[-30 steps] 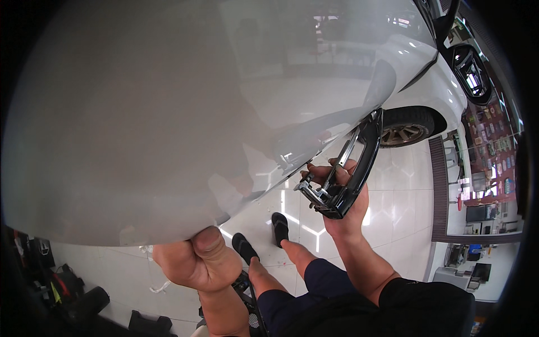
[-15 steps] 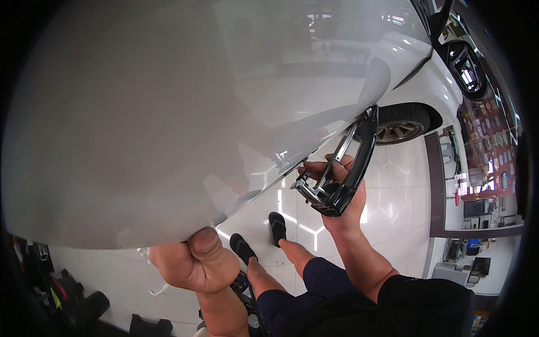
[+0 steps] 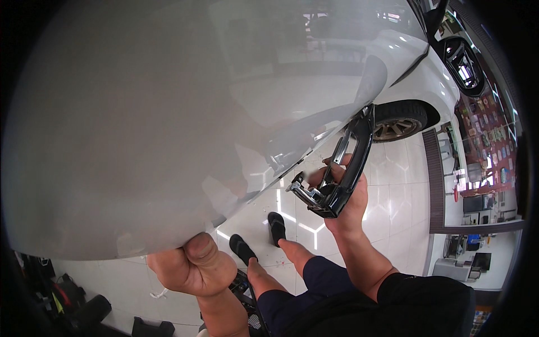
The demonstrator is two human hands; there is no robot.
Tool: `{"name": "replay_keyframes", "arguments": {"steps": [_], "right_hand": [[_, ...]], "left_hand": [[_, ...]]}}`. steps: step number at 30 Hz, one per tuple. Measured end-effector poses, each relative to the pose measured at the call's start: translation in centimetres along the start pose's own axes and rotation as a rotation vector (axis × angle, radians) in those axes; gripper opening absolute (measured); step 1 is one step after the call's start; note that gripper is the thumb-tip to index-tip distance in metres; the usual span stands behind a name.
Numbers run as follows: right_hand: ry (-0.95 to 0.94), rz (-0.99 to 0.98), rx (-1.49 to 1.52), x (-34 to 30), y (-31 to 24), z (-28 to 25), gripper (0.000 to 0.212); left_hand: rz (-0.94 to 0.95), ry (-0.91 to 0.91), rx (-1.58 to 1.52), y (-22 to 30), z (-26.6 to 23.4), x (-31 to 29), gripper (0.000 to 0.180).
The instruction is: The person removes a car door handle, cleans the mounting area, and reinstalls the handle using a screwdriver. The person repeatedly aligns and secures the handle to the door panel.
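Note:
A large glossy white car panel fills the upper left and middle. My left hand is closed at its lower edge, thumb bent against the rim; the other fingers are hidden. To the right, my right hand is wrapped round a black car door handle with a silvery metal frame on its inner side. The handle's far end meets the panel, while its near end stands out from the surface. My right fingertips reach between handle and frame and are partly blurred.
A wheel and a black side mirror of the car are at the right. Shelves with equipment stand beyond the tiled floor. Dark gear lies at lower left. My feet in black shoes are below.
The near end of the door handle has shifted slightly left and down, and my right fingers have moved a little within it. My left hand and the panel edge appear slightly lower.

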State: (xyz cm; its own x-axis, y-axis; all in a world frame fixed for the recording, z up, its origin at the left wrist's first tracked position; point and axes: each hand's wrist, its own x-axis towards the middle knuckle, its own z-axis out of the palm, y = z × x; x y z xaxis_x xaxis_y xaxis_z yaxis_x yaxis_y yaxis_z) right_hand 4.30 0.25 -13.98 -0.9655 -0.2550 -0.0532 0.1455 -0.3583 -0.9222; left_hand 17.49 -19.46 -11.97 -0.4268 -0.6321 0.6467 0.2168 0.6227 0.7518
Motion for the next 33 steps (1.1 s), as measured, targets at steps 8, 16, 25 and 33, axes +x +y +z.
{"name": "replay_keyframes", "arguments": {"steps": [8, 16, 25, 33], "right_hand": [[0.023, -0.037, 0.045, -0.1, -0.3, 0.6, 0.017], [-0.002, -0.009, 0.117, 0.0, -0.3, 1.0, 0.008], [0.042, 0.007, 0.027, -0.1, -0.3, 2.0, 0.01], [-0.066, 0.042, 0.078, -0.6, 0.4, 1.2, 0.008]], "left_hand": [[-0.026, 0.168, 0.033, 0.1, 1.7, 0.4, 0.051], [-0.048, 0.179, 0.031, 0.0, 1.5, 0.0, 0.049], [-0.072, 0.192, 0.011, 0.0, 1.3, -0.2, 0.046], [-0.024, 0.099, -0.072, -0.1, 1.5, 0.3, 0.042]]}}
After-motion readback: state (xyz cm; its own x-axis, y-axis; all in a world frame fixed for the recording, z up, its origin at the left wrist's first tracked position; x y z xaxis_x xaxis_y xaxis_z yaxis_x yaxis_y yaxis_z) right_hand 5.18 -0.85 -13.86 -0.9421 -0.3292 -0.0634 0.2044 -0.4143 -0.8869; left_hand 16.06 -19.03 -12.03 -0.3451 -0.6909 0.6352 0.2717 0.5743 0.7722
